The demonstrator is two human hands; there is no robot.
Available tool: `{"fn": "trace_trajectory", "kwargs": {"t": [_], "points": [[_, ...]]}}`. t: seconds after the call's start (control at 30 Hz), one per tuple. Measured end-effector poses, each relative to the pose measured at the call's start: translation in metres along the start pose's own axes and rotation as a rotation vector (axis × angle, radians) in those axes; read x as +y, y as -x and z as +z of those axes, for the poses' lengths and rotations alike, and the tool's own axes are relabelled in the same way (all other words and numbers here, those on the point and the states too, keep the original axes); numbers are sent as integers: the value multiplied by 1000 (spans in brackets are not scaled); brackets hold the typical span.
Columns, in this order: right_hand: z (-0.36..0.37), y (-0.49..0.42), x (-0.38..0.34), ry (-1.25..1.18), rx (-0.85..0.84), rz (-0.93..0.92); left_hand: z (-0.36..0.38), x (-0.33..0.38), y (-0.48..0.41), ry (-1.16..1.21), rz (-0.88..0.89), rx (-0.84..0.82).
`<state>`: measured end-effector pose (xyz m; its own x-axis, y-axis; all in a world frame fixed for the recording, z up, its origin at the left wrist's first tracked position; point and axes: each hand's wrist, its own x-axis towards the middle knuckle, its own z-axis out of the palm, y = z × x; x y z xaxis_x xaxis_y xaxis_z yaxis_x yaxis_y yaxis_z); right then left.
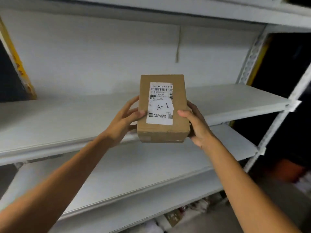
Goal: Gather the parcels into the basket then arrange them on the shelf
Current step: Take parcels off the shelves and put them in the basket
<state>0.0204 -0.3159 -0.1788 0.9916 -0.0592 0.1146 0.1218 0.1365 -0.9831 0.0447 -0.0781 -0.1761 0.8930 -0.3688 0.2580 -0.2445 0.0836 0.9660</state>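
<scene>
A brown cardboard parcel point(163, 130) is held between both hands at the front edge of the white metal shelf point(67, 118), its far end over the middle board; whether it touches the board cannot be told. The left grip point(125, 120) holds its left side, thumb on top. The right grip point(197, 125) clasps the right side the same way. A white shipping label point(160, 103) marked "A-1" faces up. A lower board point(151, 165) lies beneath, and blurred packages point(176, 216) sit below that
</scene>
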Motion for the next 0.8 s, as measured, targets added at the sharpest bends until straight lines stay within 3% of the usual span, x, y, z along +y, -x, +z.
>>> {"fn": "trace_trajectory", "kwargs": {"t": [0.5,0.8], "points": [[-274,239,17,-16,560,-63,333,-74,10,160,-118,-574],[-379,374,45,-52,841,9,504,-117,57,179,-241,-803]]}}
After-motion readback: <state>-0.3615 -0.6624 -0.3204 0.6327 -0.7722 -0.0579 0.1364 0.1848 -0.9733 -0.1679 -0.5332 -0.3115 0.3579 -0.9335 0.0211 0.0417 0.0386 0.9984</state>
